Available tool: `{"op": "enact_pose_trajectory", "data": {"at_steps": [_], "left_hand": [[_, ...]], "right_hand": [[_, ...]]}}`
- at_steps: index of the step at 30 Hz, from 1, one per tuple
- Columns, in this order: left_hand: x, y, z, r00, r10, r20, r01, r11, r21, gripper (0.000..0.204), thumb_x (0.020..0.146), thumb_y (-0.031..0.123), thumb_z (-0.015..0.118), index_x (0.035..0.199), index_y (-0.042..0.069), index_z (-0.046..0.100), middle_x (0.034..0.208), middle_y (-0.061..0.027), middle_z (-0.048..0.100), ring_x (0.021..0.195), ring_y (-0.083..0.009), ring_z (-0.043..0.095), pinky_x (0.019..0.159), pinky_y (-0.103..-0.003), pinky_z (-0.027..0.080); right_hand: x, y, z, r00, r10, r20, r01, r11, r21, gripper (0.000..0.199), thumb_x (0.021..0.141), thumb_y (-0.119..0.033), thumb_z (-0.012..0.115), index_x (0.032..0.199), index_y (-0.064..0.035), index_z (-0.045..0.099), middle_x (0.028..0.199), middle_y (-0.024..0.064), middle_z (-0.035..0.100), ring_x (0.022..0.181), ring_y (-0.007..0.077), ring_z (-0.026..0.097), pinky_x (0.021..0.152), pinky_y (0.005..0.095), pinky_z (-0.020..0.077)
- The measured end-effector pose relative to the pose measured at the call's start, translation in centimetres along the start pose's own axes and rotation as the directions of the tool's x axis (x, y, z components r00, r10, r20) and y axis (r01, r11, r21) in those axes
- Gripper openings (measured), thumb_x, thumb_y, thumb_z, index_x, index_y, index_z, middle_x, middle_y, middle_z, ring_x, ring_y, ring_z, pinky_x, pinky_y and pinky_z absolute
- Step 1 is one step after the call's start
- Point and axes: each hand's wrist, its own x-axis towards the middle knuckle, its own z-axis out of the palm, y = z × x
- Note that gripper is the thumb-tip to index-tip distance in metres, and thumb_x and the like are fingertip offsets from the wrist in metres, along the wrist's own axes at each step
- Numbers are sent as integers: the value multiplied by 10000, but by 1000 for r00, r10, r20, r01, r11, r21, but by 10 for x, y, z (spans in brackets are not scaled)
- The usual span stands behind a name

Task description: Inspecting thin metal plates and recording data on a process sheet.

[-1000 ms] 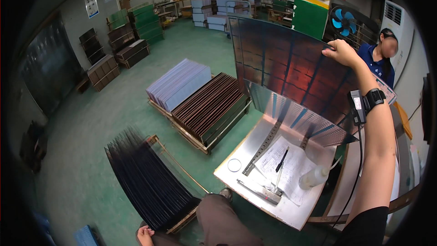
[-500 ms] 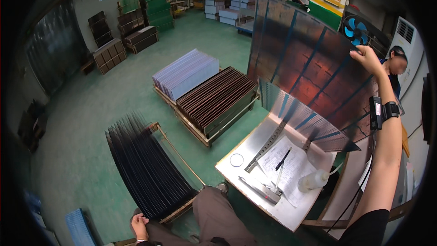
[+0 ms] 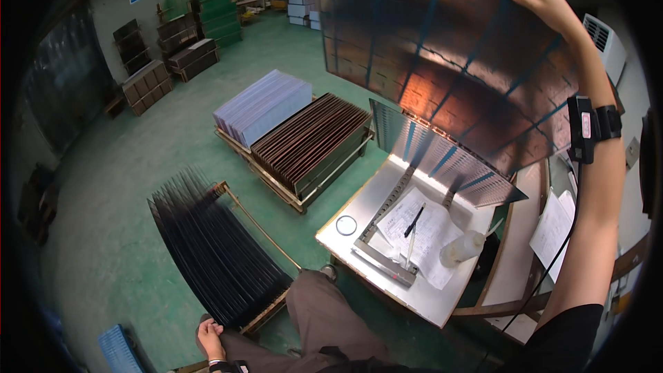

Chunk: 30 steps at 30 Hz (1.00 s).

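High on the right, my right hand [image 3: 542, 3] pinches the upper corner of a large copper-coloured panel [image 3: 442, 48] with dark blue-green strips. The panel hangs tilted in the air, its lower edge just above and behind a smaller perforated panel [image 3: 442, 148] with blue strips. That one stands upright on the white-topped table [image 3: 338, 249], among slotted rails [image 3: 397, 197]. At the lower left, my left hand [image 3: 210, 340] rests by my knee with its fingers curled, beside a rack of thin black panels [image 3: 221, 255]. I see nothing in it.
On the table lie papers [image 3: 421, 242], a pen [image 3: 414, 221], a ring [image 3: 346, 225], a metal bar [image 3: 380, 262] and a squeeze bottle [image 3: 461, 249]. A floor rack holds brown panels [image 3: 311, 141] and pale lilac panels [image 3: 262, 103]. A blue crate [image 3: 121, 347] sits lower left.
My right hand has raised the copper-coloured panel and brought it nearer, clearer above the perforated panel. The view has shifted a little to the right. My left hand stays by my knee.
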Motion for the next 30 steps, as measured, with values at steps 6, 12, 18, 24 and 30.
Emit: {"op": "enact_pose_trajectory", "data": {"at_steps": [6, 12, 18, 24, 30], "left_hand": [[19, -31, -26, 994, 112, 5, -112, 992, 64, 202, 938, 93, 420, 1057, -10, 546, 886, -76, 576, 664, -106, 557, 588, -211, 467], [-33, 52, 7, 992, 114, 47, -111, 992, -66, 273, 932, 136, 421, 1133, -25, 509, 963, -96, 592, 768, -158, 559, 650, -264, 462], [-25, 110, 28, 923, 311, 226, -265, 940, -213, 260, 946, 179, 442, 1116, 4, 532, 945, -69, 573, 756, -113, 561, 653, -243, 467], [-46, 208, -4, 796, 558, 237, -495, 824, -277, 368, 954, 292, 430, 1188, 15, 494, 1147, -113, 544, 1036, -191, 540, 859, -321, 436], [-67, 246, -66, 682, 715, 153, -517, 620, -590, 605, 912, 490, 411, 1344, 76, 318, 1364, -130, 370, 1258, -258, 352, 1025, -408, 309]], "right_hand": [[11, -177, -68, 851, 223, -476, -331, 931, -155, 420, 795, -330, 654, 1087, -33, 607, 978, 96, 650, 796, 172, 576, 727, 303, 475], [-13, -139, -149, 980, 173, 102, -200, 897, 394, 426, 807, -398, 639, 1068, -64, 599, 955, 69, 618, 813, 179, 557, 747, 318, 464], [-53, -161, -170, 935, 331, 127, -352, 824, 445, 372, 816, -396, 632, 984, -67, 588, 860, 33, 563, 742, 143, 509, 677, 291, 423], [-35, -226, -126, 940, 304, 158, -330, 683, 652, 336, 826, -395, 625, 900, -71, 578, 764, -2, 508, 670, 106, 461, 607, 264, 382], [-1, -366, -72, 967, 154, 202, -251, 462, 851, 323, 835, -393, 618, 816, -74, 568, 668, -38, 454, 598, 70, 413, 537, 237, 340]]}}
